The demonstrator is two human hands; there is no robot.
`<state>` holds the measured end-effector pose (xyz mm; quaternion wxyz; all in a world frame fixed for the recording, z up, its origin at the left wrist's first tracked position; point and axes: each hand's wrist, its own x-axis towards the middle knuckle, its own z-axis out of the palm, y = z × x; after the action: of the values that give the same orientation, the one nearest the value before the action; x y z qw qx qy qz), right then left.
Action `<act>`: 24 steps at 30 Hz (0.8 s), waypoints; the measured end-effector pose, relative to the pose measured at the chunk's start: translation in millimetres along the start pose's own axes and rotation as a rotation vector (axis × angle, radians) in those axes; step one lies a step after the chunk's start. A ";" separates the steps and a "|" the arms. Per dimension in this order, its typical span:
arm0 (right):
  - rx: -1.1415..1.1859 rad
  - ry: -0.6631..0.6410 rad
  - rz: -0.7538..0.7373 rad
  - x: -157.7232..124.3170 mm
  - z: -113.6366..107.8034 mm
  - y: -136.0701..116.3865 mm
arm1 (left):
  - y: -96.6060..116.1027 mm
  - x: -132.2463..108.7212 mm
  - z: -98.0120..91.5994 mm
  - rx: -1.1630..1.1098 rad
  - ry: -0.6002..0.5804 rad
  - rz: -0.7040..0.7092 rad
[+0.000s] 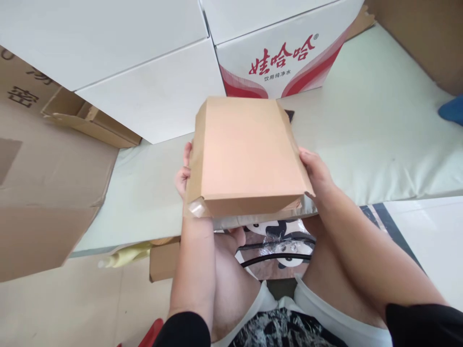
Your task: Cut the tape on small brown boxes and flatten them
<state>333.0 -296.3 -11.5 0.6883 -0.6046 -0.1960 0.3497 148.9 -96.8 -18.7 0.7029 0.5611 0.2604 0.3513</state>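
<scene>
A tan cardboard box (251,147) is held up between both hands, over the front edge of a pale green padded surface (365,140). At the box's left side, my left hand (185,171) grips it, with some fingers hidden behind the cardboard. My right hand (315,169) holds the right side near the front corner, its fingertips partly out of sight under the edge. Clear tape (197,208) shows at the box's front left corner.
White cartons (144,91) are stacked behind, one with red lettering (282,58). Large brown cardboard (47,178) stands at the left. A blue object (452,111) lies at the far right. Below are a small brown box (164,261) and a panda-patterned item (289,248).
</scene>
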 end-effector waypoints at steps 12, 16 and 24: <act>-0.029 0.205 -0.065 7.0 -20.2 7.3 | 13.8 1.9 -3.5 -0.028 0.031 -0.141; -0.059 0.015 -0.137 2.4 -19.3 9.7 | 20.6 -1.0 -0.5 -0.067 0.095 -0.129; -0.284 -0.301 -0.309 -1.7 -11.2 15.5 | 29.8 3.1 -6.9 -0.197 0.329 -0.138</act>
<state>335.8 -304.9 -28.4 0.6051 -0.5991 -0.4334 0.2953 139.6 -86.4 8.7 0.7248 0.4054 0.3738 0.4131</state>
